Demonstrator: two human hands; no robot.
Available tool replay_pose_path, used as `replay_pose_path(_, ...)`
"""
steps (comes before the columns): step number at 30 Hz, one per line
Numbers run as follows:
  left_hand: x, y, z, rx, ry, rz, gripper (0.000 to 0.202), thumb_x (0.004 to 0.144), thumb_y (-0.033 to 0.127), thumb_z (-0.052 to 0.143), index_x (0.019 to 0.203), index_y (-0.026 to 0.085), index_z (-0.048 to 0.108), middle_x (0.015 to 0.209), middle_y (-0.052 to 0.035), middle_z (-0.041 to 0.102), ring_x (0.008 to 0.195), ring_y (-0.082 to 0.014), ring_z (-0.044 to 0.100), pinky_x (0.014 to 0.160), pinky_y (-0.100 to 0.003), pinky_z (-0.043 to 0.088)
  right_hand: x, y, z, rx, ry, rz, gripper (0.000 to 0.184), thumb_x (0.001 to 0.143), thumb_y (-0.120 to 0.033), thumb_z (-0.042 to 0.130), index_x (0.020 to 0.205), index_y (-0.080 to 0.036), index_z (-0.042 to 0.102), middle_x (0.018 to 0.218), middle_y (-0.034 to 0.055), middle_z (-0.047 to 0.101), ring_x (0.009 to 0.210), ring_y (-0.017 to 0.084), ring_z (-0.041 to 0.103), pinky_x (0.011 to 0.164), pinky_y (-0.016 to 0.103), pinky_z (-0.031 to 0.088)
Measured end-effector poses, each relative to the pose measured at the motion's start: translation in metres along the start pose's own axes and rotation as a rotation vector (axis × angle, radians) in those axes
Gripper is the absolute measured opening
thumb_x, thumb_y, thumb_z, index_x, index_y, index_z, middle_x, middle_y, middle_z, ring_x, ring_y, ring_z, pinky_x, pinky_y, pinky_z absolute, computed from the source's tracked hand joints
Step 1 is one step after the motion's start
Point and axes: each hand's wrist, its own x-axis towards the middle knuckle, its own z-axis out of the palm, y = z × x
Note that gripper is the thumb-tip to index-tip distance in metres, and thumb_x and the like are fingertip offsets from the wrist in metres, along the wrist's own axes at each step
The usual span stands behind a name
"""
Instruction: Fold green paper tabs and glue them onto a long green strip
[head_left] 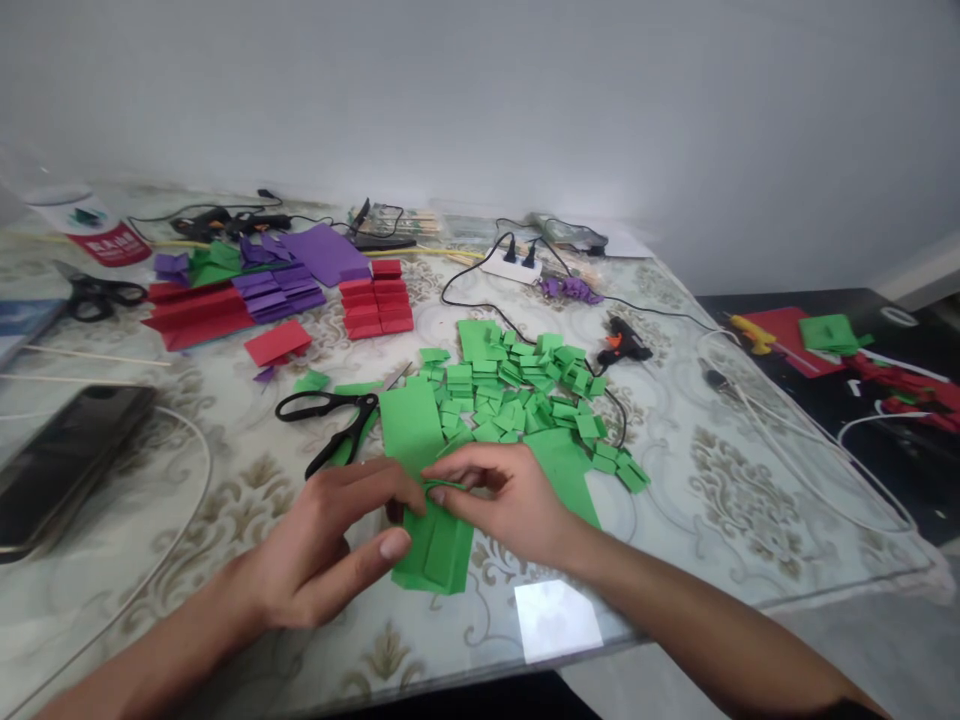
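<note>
A folded piece of green paper (433,555), pleated lengthwise, is held just above the patterned table. My right hand (510,495) pinches its upper edge between thumb and fingers. On the upper left of the same paper, the fingers of my left hand (330,540) are curled at the edge, while the left thumb sticks out apart from it. Behind my hands lies a flat green sheet (411,425), and another green sheet (566,465) is partly hidden by my right hand. Many small folded green pieces (510,385) are heaped beyond. Black-handled scissors (341,430) rest left of the sheet.
Red folded strips (377,300) and purple folded strips (279,292) lie farther back. A glue gun (624,343) and a power strip (512,265) with cables stand right of centre. At left are a phone (71,465), more scissors (97,292) and a bottle (94,225).
</note>
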Motion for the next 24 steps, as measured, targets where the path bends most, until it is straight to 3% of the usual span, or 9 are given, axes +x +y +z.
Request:
replay_pose_path(8,-0.0013,0.0049,0.0046,-0.032,0.064,-0.053,0.044,0.102,0.057,0.04,0.102,0.021,0.065,0.091,-0.0073,0.071,0.081,-0.0226,0.065,0.073,-0.033,0.049,-0.001,0.0,-0.0008,0.058,-0.019,0.047,0.013,0.08,-0.02,0.078,0.092,-0.021,0.083,0.081,0.0037,0.081,0.068,0.015,0.073,0.061,0.025,0.059)
replay_pose_path(24,-0.0028,0.0057,0.0041,-0.077,0.097,-0.054,0.041,0.101,0.057,0.043,0.111,0.025,0.066,0.088,-0.0052,0.07,0.078,-0.0221,0.064,0.071,-0.034,0.049,-0.0006,-0.0034,-0.0022,0.029,-0.041,0.029,0.011,0.084,-0.021,0.074,0.091,-0.02,0.082,0.079,0.0027,0.079,0.065,0.014,0.069,0.059,0.025,0.054)
